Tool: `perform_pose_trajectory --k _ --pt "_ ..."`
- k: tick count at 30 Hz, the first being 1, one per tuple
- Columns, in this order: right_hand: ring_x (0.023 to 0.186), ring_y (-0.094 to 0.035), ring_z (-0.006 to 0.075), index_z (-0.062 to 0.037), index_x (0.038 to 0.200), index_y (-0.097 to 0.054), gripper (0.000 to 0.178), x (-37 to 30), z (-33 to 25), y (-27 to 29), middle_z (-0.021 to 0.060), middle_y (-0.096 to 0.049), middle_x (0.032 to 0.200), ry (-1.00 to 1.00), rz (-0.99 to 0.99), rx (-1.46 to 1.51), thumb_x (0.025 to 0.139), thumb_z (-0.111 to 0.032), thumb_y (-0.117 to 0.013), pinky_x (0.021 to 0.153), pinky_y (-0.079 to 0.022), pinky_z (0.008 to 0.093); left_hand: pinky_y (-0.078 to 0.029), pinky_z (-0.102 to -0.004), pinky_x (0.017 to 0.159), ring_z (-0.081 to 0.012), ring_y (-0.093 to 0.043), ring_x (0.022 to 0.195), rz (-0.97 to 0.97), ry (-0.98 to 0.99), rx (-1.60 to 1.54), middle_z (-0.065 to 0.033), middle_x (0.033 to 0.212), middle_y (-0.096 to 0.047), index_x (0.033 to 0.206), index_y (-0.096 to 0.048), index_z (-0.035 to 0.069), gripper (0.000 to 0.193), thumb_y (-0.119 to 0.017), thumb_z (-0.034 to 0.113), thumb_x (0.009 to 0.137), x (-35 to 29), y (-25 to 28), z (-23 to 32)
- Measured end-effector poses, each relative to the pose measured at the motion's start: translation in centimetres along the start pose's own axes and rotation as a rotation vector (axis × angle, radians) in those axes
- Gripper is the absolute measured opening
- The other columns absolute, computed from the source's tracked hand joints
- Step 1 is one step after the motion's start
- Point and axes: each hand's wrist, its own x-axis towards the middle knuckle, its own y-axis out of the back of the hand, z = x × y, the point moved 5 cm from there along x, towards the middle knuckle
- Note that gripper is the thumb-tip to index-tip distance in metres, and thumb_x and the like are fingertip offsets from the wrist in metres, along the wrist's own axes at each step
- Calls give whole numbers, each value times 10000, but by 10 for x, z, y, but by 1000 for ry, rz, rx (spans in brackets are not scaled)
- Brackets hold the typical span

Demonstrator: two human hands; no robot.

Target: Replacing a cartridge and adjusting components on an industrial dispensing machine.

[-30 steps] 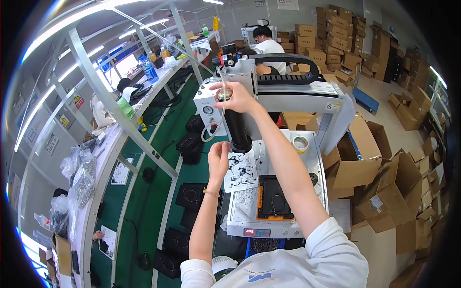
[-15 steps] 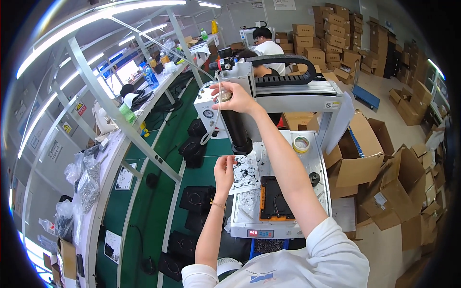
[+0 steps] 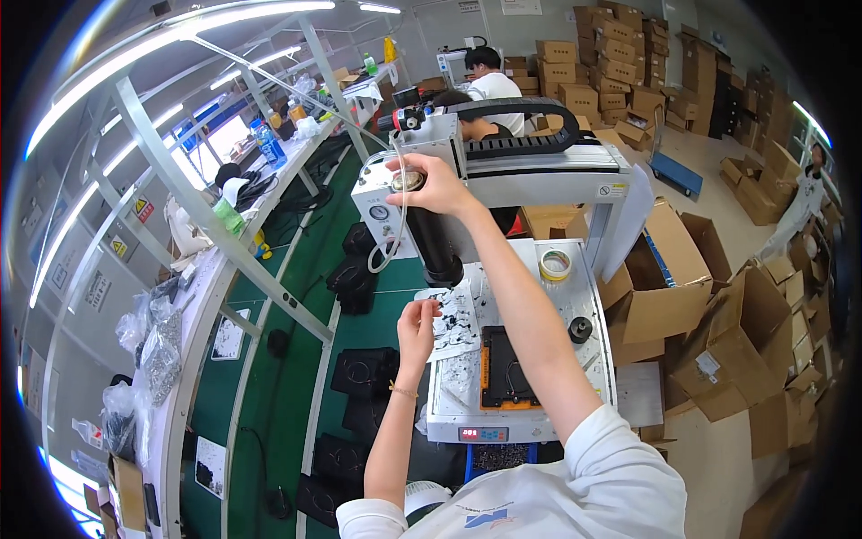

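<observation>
My right hand [image 3: 433, 186] is raised to the top of a black cylinder [image 3: 435, 242] on a white gantry machine. Its thumb and fingers wrap round the round metal cap [image 3: 409, 181] there. The cylinder stands upright, its lower end just above a white sheet [image 3: 456, 328] smeared with black. Lower down, beside the sheet's left edge, my left hand [image 3: 416, 331] is held with fingers curled together. Whatever it may hold is hidden. A black part in an orange frame [image 3: 488, 370] lies on the machine bed, partly behind my right forearm.
A tape roll [image 3: 555, 264] and a small black round piece [image 3: 580, 330] sit on the bed's right side. Black bags [image 3: 364, 370] line the green bench at left. Open cardboard boxes [image 3: 669, 296] crowd the right. Two people work beyond the machine; another person stands far right.
The whole view has shifted slightly. My right hand keeps its grip on the cap, and my left hand stays near the sheet, its fingers a little more curled. A person has appeared at far right.
</observation>
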Motion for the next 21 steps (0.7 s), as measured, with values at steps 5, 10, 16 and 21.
perform_pose_trajectory --k 5,10,16,21 --pt "861 -668 229 -70 1054 -663 451 6 -1 -18 106 -674 975 -136 -138 71 647 -210 -797 792 -517 325 -461 -239 694 -125 -642 787 -3 95 0 -58 872 -663 953 -637 -28 289 -510 229 984 -3 0 -15" --pt "843 -629 363 -85 1042 -620 376 -10 -30 -36 126 -620 1003 -41 429 -472 678 -129 -701 740 -521 434 -485 -233 664 -119 -645 749 27 67 19 -78 850 -648 929 -636 -56 244 -507 147 973 0 -14 -16" --pt "888 -658 314 -56 1066 -647 451 -3 -18 -19 145 -656 1015 -11 132 -272 665 -215 -779 816 -519 370 -496 -247 678 -130 -643 753 38 18 -15 -91 876 -640 938 -632 -54 237 -511 146 973 -4 -9 0" --pt "947 -641 158 -21 1142 -627 524 7 -4 -13 76 -662 1045 -63 -190 169 674 -166 -815 840 -493 276 -500 -253 683 -135 -641 766 9 30 -24 -88 887 -628 937 -624 -54 249 -510 164 979 -8 -6 -1"
